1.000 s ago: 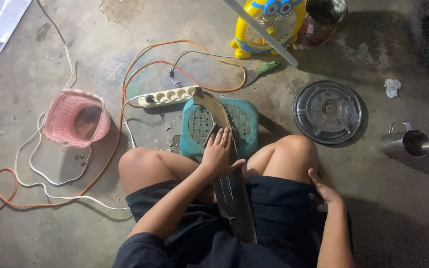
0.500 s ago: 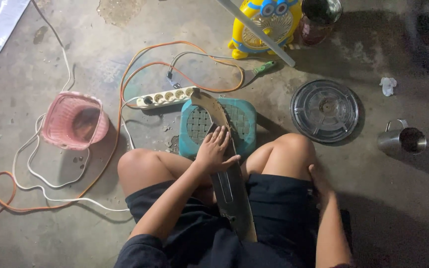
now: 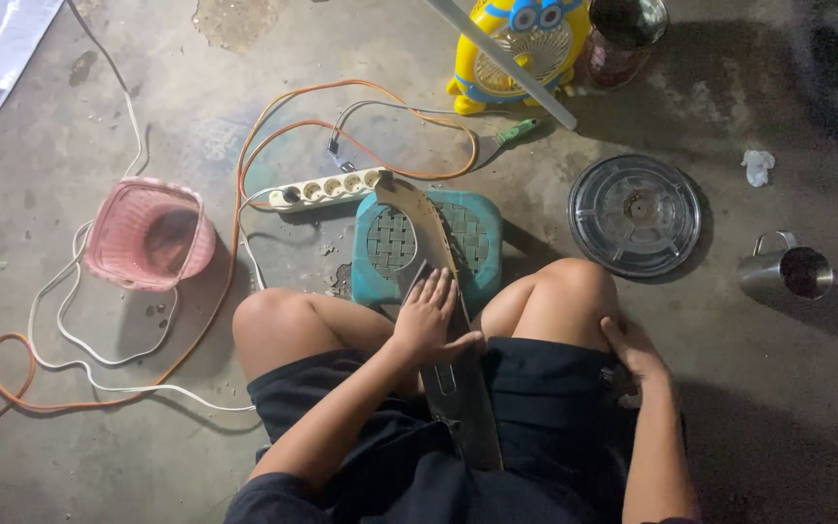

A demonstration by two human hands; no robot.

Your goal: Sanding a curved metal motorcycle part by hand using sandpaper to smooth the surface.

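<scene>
Left hand (image 3: 426, 315) lies flat and open on the long metal bar (image 3: 443, 320) across the teal stool (image 3: 429, 254); right hand (image 3: 635, 351) rests loosely on the thigh. Firm, even pressure likely steadies it.

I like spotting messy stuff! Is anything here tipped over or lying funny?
Yes. The pink basket lies tipped on its side on the floor, with its opening showing. Orange and white cables sprawl in loose loops around it. A crumpled white scrap sits alone near the metal cup, which also lies on its side.
</scene>
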